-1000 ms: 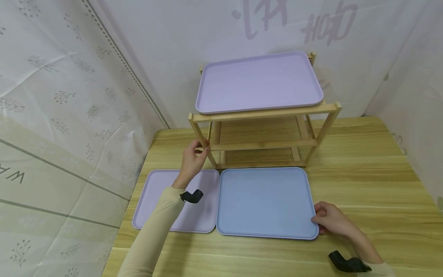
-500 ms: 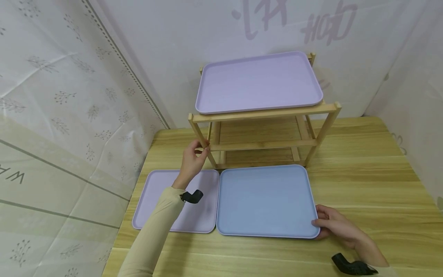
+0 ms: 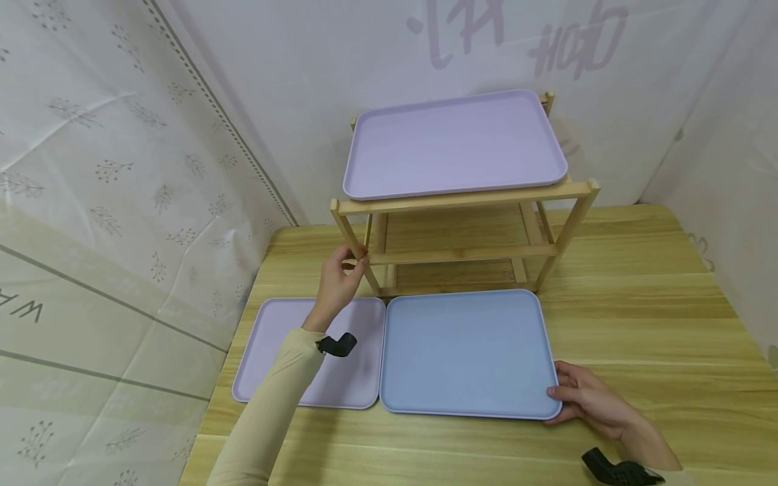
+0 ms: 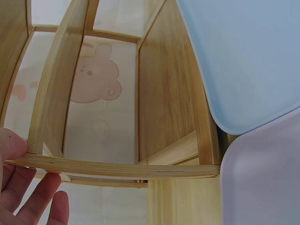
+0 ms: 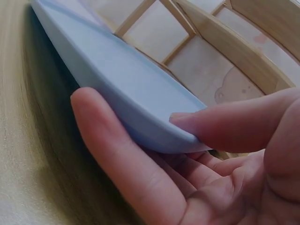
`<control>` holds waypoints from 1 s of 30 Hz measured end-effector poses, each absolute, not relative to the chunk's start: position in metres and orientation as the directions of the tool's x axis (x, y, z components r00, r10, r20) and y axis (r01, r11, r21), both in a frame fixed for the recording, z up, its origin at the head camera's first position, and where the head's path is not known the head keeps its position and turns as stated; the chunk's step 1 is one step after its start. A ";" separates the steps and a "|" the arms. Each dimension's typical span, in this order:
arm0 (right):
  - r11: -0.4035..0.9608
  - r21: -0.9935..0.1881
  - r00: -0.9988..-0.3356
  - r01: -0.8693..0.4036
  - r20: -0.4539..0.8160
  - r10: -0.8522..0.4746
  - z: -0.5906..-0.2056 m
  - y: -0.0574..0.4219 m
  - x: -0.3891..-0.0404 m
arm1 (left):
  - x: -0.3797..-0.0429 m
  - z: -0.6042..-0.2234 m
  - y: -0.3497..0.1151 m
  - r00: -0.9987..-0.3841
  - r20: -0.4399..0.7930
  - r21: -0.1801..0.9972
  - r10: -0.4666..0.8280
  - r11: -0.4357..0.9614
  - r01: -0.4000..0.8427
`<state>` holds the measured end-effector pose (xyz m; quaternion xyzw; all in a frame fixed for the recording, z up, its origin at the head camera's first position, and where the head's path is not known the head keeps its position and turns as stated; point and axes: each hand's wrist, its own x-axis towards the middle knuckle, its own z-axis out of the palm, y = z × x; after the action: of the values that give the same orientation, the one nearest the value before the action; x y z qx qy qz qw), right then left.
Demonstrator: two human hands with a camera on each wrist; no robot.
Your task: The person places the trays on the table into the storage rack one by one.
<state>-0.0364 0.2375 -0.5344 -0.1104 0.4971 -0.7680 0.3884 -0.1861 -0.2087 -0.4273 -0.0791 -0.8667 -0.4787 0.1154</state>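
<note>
In the head view a blue tray (image 3: 468, 354) lies in front of a wooden shelf rack (image 3: 462, 255). My right hand (image 3: 592, 398) grips its near right corner, thumb on the rim and fingers underneath. The right wrist view shows a dark gap under the blue tray's edge (image 5: 117, 101), so this side is raised a little off the table. My left hand (image 3: 342, 278) holds the rack's front left post (image 4: 117, 167) between thumb and fingers. One purple tray (image 3: 462, 145) rests on the rack's top; another purple tray (image 3: 346, 371) lies left of the blue one, partly behind my left forearm.
A light wooden table (image 3: 650, 304) carries everything. Below the rack's top are lower wooden shelves (image 3: 456, 229). A patterned curtain (image 3: 121, 202) hangs along the left, and pale printed cloth (image 3: 292, 81) closes off the back and right.
The blue tray's right side has risen slightly, and my right hand has shifted a little, its fingers further under the corner. My left hand and the rack have stayed put.
</note>
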 end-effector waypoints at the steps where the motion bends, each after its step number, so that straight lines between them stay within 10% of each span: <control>1: -0.207 -0.850 -0.677 0.484 -0.213 -0.705 -0.535 0.238 -0.036 | -0.186 -0.427 -0.209 -0.960 0.278 0.812 0.027 0.528 0.250; 30: -0.279 -0.847 -0.691 0.453 -0.135 -0.710 -0.530 0.247 -0.034 | -0.186 -0.427 -0.209 -0.958 0.284 0.812 0.029 0.524 0.256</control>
<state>-0.0337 0.2469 -0.5301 -0.1359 0.4737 -0.7880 0.3690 -0.1856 -0.2093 -0.4273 -0.0823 -0.8649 -0.4809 0.1183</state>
